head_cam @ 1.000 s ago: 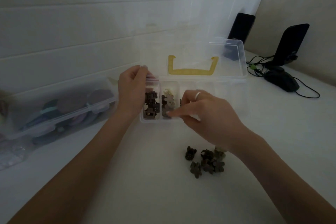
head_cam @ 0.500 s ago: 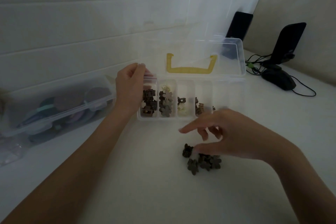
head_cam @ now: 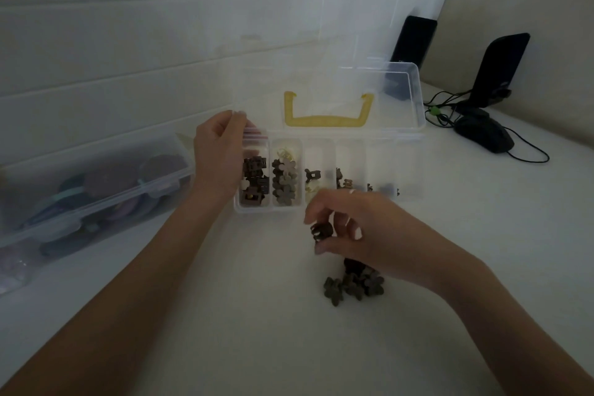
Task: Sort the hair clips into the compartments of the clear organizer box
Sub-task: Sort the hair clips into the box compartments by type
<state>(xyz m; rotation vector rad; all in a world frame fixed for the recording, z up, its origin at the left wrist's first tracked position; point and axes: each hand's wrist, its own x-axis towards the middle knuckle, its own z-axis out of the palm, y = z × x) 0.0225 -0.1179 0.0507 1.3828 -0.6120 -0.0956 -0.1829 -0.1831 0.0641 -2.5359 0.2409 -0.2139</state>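
On the white counter, the left hand grips the near-left corner of the clear plastic organizer box, whose lid with a yellow handle stands open behind compartments holding brown and cream clips. The right hand pinches a small dark brown claw hair clip between thumb and fingers, just in front of the box and above a loose pile of brown flower-shaped hair clips lying on the counter.

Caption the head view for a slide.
Right hand pinches a dark hair clip above the loose pile; left hand steadies the open organizer box.
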